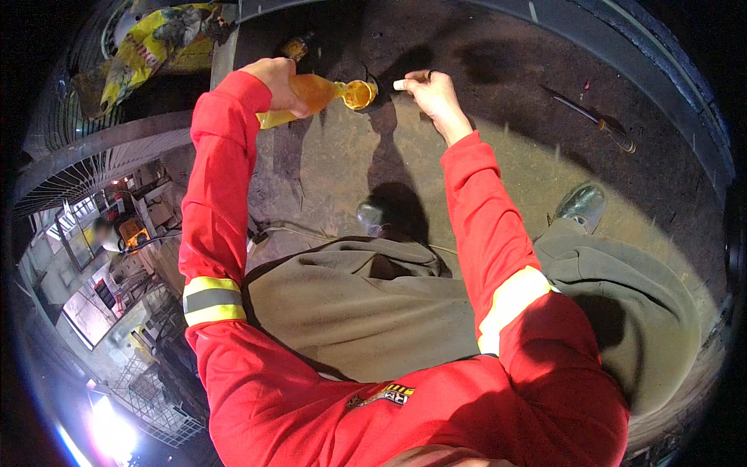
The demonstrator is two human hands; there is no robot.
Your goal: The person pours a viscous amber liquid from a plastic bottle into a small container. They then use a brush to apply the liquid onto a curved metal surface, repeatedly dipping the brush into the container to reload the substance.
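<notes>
While the left hand (278,84) curls round the body of a clear bottle (315,95) of amber liquid, its fingers wrapped closely on it, the bottle lies tipped over, its neck pointing away from that hand toward the right hand (436,97). Just beyond the neck, between the two hands, is a small round yellow cup (359,95); whether neck and rim touch, I cannot tell. The right hand is partly closed, thumb and fingertips pinching a small white piece (400,85) that points back toward the cup, well apart from the bottle. Just beyond the left hand sits a small dark amber object (296,48), too unclear to name. Farther to the left of that hand hangs a crumpled yellow bag (148,58). Well to the right of the right hand, a long thin tool (580,109) lies on the stained floor (334,167).
</notes>
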